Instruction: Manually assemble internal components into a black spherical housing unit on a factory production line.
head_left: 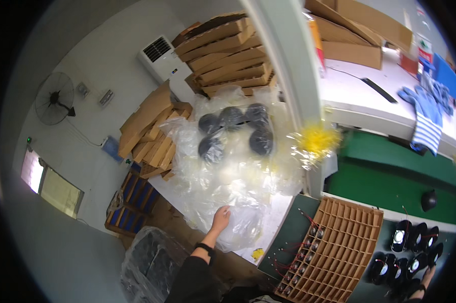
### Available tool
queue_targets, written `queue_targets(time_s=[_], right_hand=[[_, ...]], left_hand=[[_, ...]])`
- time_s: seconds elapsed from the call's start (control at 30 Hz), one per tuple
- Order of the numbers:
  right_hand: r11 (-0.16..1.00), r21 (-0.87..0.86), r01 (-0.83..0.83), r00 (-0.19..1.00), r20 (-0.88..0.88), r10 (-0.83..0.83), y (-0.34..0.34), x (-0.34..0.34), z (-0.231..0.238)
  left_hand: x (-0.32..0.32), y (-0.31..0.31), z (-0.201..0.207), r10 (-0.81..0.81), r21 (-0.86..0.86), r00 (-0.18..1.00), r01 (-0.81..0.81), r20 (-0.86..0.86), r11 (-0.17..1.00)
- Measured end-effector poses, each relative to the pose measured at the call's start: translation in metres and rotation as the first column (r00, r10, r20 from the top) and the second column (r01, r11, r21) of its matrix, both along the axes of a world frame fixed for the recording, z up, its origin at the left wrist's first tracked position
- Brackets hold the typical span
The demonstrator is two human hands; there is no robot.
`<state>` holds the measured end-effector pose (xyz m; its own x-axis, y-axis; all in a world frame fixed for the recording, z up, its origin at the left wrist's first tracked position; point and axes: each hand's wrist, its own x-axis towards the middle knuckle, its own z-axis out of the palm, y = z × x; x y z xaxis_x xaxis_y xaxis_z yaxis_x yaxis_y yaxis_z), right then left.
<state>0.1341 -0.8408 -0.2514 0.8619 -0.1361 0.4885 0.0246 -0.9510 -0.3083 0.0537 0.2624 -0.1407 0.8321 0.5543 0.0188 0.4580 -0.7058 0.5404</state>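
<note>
My left hand (pixel 221 218) reaches forward and pinches the near part of a clear plastic bag (pixel 238 214) lying on the white table. Under the plastic farther back sit several round black parts (pixel 211 149). At the lower right, my right hand (pixel 428 276) closes on a black speaker (pixel 435 254), which tilts at its fingertips. Part of that grip is small and hard to see. Beside it stand several black speakers (pixel 399 237) with pale round backs. A cardboard divider tray (pixel 346 227) lies between my hands, with small wired parts (pixel 301 256) in its left cells.
Flattened cardboard (pixel 228 50) is stacked behind the table, with more cardboard (pixel 149 131) at left. A pale post (pixel 293 76) rises beside a yellow tinsel-like bundle (pixel 316 140). A shelf (pixel 359 101) holds blue striped gloves (pixel 425 116). A plastic-covered bin (pixel 152 267) stands lower left.
</note>
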Motion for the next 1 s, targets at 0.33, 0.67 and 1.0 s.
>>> queue_targets(time_s=[0.33, 0.67, 1.0], right_hand=[[0.948, 0.311, -0.066, 0.997, -0.024, 0.077, 0.123, 0.062, 0.130], [0.824, 0.567, -0.008, 0.995, -0.081, 0.065, 0.179, 0.011, 0.203], [0.616, 0.779, 0.116, 0.978, -0.197, 0.064, 0.351, -0.095, 0.244]], left_hand=[[0.133, 0.084, 0.003, -0.098, 0.382, 0.979, 0.024, 0.177, 0.924], [0.169, 0.132, 0.049, -0.168, 0.501, 0.809, -0.173, 0.563, 0.848], [0.122, 0.094, 0.083, -0.188, 0.254, 0.924, 0.104, 0.333, 0.962]])
